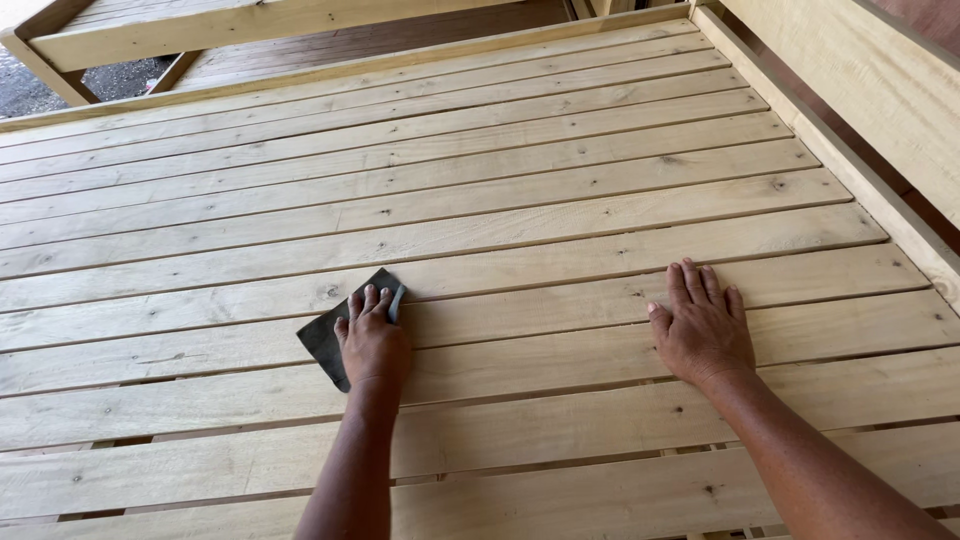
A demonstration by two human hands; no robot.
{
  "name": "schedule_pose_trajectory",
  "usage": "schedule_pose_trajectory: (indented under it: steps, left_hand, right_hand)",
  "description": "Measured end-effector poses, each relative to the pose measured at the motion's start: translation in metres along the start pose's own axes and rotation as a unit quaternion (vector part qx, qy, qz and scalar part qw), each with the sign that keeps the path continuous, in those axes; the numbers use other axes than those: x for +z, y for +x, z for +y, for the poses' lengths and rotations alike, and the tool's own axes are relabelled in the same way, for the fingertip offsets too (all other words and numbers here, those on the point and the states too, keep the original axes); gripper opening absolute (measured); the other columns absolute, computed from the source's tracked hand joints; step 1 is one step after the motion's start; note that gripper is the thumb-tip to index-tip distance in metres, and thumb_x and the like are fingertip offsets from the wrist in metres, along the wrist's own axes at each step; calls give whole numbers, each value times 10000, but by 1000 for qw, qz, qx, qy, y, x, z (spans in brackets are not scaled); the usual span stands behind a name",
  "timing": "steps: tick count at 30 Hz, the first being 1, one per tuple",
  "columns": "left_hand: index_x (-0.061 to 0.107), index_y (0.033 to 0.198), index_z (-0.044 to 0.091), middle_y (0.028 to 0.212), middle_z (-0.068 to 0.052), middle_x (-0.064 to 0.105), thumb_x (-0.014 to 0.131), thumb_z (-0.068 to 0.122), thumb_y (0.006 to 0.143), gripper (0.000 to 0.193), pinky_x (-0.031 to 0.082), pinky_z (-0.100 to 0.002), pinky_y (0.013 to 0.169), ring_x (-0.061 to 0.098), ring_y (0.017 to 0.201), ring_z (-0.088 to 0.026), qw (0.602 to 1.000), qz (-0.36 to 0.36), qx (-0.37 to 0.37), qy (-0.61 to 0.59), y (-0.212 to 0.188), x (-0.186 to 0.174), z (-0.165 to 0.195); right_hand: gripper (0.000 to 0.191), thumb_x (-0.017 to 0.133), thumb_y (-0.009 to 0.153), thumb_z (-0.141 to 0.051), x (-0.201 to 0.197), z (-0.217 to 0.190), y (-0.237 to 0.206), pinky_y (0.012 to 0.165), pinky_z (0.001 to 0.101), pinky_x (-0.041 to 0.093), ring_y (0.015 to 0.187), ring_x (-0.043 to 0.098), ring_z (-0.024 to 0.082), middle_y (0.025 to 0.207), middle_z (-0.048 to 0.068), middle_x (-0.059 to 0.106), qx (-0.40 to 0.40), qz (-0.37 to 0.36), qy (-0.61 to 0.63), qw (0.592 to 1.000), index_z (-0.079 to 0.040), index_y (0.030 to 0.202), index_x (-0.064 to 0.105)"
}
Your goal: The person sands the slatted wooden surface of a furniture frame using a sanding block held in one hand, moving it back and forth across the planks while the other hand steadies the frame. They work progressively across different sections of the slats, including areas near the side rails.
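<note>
My left hand [372, 338] presses flat on a dark grey sheet of sandpaper [327, 340] that lies on a pale wooden slat of a slatted platform [520, 190]. The fingers curl over the sheet's far edge. My right hand [702, 325] rests palm down on a slat further right, fingers together and stretched out, holding nothing. Both forearms reach in from the bottom of the view.
The slats run left to right with narrow gaps, wider near the bottom edge. A raised wooden side rail [880, 190] borders the right. Another wooden frame [200, 25] stands beyond the far edge, with dark ground [30, 85] at top left.
</note>
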State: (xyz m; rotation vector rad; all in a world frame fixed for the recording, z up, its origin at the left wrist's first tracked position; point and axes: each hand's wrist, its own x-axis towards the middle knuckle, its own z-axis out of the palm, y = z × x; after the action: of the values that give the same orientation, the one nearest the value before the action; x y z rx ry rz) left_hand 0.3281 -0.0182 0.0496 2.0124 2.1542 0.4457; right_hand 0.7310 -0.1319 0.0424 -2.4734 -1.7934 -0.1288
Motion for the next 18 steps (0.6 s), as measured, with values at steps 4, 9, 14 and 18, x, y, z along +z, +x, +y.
schedule_pose_trajectory:
  steps: [4,9,14,18]
  left_hand:
    - [526,1494,212,1661,-14,331,484,112,924,580,135,-491,1240,190,1569,-235,998,31,55,17,-8,19,33]
    - [518,1487,251,1646,26,329,472,151,924,573,134,-457,1256,186,1557,-199,994,-11,106,-32,-10,8,33]
    - [511,1491,202,1655,-3,329,464,145,942,554,125,-495,1251,176,1572,-233,1000,27,5,-7,2,1,0]
    - [496,1494,117,1638,-89,358,495,161,910,585,147,-550,1223,212,1544,-287,993,32,111,7,-16,50,77]
  right_hand:
    - [735,244,1015,-535,1,0,1,1231,472,83,1545,122,244,1702,46,126,-5,3,-6,1000,-136,1622,133]
    - [733,240,1017,-536,-3,1,-1,1243,468,85,1554,123,237,1706,37,128,-1,-12,2,1000,-145,1628,130]
    - [734,232,1014,-533,0,0,1,1230,476,83,1544,119,253,1698,57,123,-4,-6,-10,1000,-132,1619,127]
    - [726,241,1022,-525,1,-1,1,1226,486,89,1544,116,269,1700,75,121,-8,-2,-13,1000,-119,1614,138]
